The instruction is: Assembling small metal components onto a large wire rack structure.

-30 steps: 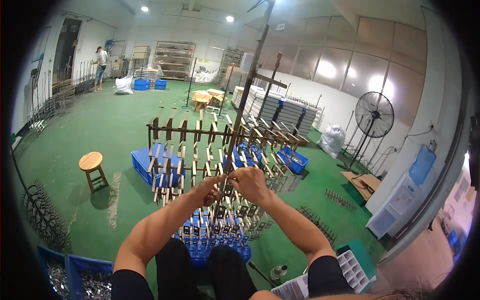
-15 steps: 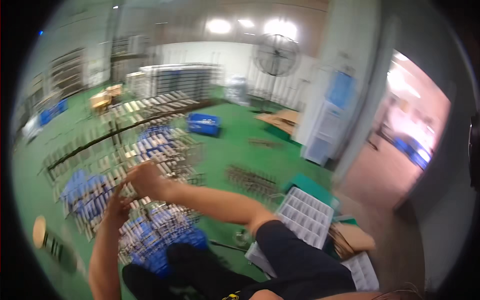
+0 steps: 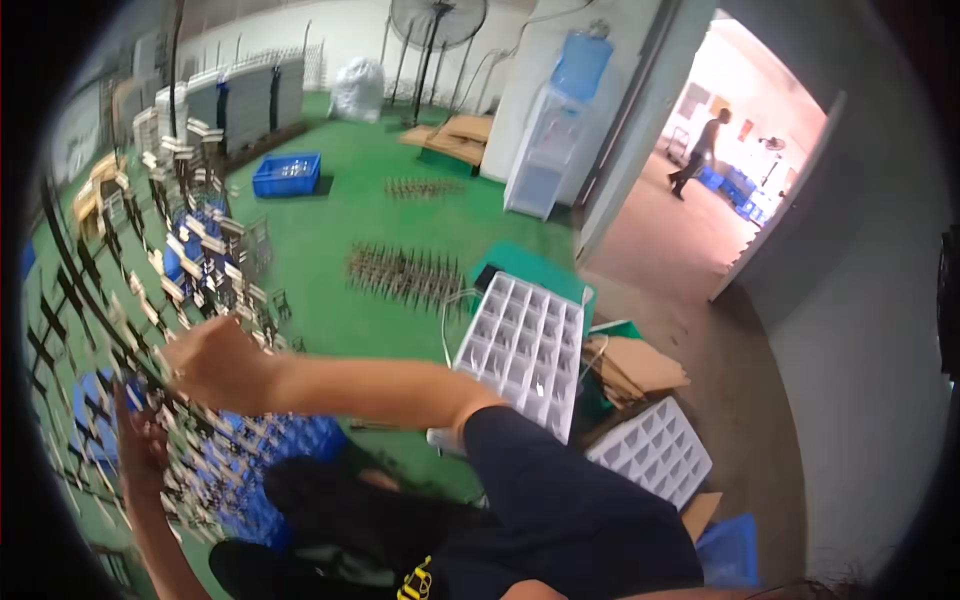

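Note:
At the left, my right hand (image 3: 218, 368) reaches across to a dark hanging rack (image 3: 80, 270) lined with rows of small pale metal pieces. Its fingers are curled in; whatever they hold is too blurred to name. Just below and to the left is my left hand (image 3: 142, 438), raised beside the same rack. Motion smears its fingers, and I cannot tell whether it grips anything. Under the hands, more small metal pieces (image 3: 215, 465) hang close together in front of blue plastic (image 3: 300, 445).
White compartment trays (image 3: 525, 350) stand to my right, near flattened cardboard (image 3: 635, 368) and a blue crate (image 3: 728, 552). Spiky metal racks (image 3: 405, 275) lie on the green floor, with a blue bin (image 3: 287, 175) beyond. A water dispenser (image 3: 545, 150) stands by the doorway; a person (image 3: 703, 150) is beyond it.
My view has swung right, so the racks and both hands sit further left. The trays and doorway show more fully. Both hands stay close together at the rack.

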`<state>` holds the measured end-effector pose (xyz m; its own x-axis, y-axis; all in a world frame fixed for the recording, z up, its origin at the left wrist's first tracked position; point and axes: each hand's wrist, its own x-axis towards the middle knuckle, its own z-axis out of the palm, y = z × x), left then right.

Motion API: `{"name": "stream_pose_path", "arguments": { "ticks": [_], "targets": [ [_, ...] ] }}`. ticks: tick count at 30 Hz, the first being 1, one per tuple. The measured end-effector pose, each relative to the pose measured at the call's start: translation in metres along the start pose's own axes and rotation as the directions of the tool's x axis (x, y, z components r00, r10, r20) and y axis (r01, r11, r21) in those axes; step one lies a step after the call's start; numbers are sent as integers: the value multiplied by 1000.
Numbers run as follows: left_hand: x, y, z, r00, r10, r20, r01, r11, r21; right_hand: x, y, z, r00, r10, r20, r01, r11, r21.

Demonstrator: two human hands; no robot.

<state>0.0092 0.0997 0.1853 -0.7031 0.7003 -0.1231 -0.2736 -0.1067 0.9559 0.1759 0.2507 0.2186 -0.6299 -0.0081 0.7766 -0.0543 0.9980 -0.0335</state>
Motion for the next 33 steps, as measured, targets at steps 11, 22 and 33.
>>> {"name": "stream_pose_path", "arguments": {
  "ticks": [11, 22, 33],
  "targets": [
    [-40, -110, 1, 964, 264, 29, -256, 894, 368, -422, 70, -210, -1, 973, 229, -657, 172, -734],
    [-23, -161, -1, 1000, -18, 14, 11, 914, 405, -488, 10, -200, -422, 905, -58, -521, -294, -802],
    [-28, -144, -15, 999, -27, 32, 14, 934, 356, -476, 36, -231, -48, 964, -262, -752, -208, -626]
  ]
}}
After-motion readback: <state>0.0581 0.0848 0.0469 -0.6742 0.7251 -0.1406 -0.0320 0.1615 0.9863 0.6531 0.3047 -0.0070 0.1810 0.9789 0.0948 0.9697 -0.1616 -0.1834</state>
